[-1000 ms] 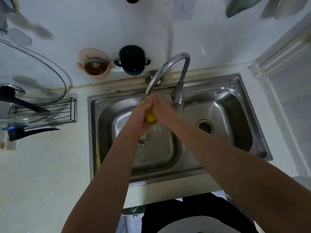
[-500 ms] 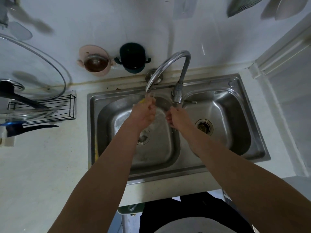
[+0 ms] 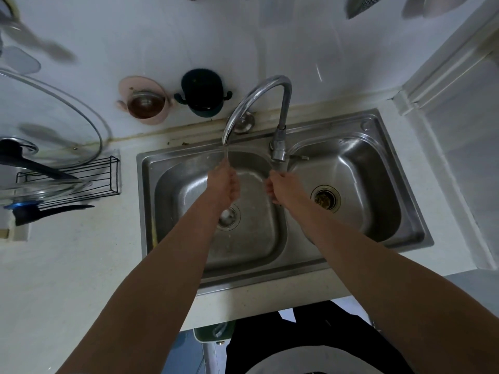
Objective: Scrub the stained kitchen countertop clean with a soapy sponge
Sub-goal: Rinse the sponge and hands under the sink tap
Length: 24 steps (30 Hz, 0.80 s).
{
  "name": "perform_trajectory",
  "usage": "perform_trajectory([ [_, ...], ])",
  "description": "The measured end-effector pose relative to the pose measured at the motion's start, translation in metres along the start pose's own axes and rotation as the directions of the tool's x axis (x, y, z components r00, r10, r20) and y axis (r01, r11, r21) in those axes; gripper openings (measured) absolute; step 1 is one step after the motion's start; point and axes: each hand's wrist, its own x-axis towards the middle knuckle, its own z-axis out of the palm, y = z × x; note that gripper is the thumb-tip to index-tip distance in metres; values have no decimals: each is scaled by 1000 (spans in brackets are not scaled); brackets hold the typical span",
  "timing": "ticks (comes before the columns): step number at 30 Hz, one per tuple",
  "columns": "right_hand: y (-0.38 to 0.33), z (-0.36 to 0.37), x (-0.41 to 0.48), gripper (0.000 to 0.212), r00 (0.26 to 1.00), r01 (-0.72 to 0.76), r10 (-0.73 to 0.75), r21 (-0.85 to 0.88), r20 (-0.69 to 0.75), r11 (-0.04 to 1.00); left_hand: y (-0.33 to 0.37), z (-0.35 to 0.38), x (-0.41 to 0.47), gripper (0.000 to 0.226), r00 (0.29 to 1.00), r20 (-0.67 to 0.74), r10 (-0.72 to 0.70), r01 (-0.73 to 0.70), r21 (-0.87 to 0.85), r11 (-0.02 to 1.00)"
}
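Rinsing stage, I'd say: left hand curled under the tap stream, sponge hidden, maybe inside it. Right hand at the tap base, grip unclear. Countertop not scrubbed yet.

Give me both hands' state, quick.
Left hand: fingers curled under the faucet stream; whether it holds anything cannot be told.
Right hand: up against the faucet base; open or gripping cannot be told.

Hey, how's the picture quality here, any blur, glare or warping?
Head view: dim, bluish light; wide-angle warp skews the sink; the utensil at upper left is blurred; glare streaks the faucet.
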Motion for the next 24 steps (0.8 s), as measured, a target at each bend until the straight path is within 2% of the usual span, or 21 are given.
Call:
perform_trajectory([
  [4, -2, 4, -5, 38, 998, -49, 46, 95, 40, 994, 0, -11, -8, 19, 976, 219, 4, 33, -167, 985],
  [5, -2, 5, -5, 38, 998, -50, 45, 107, 46, 993, 1, -12, -13, 19, 963, 268, 20, 41, -221, 974],
  [7, 0, 7, -5, 37, 998, -56, 50, 134, 45, 989, 1, -15, -17, 31, 939, 339, 57, 80, -378, 922],
  [10, 6, 7, -2, 36, 996, -85, 79, 153, 42, 985, 3, -16, -24, 45, 899, 413, 146, 144, -595, 791],
  [13, 12, 3, 3, 34, 992, -125, 120, 197, 36, 972, 5, -13, -26, 59, 809, 533, 249, 211, -657, 723],
  [16, 13, -3, 7, 32, 991, -134, 132, 177, 25, 975, 8, -8, -30, 70, 724, 615, 313, 229, -642, 732],
  [18, 12, -5, 8, 30, 992, -129, 128, 183, 21, 975, 12, -4, -31, 66, 724, 619, 304, 230, -632, 740],
  [22, 3, -4, 6, 29, 999, -46, 46, 240, 3, 970, 17, 4, -22, 20, 799, 567, 200, 232, -598, 767],
  [24, -5, 1, 4, 24, 1000, 0, 1, 304, -4, 953, 17, 8, -15, 8, 844, 524, 115, 233, -553, 800],
])
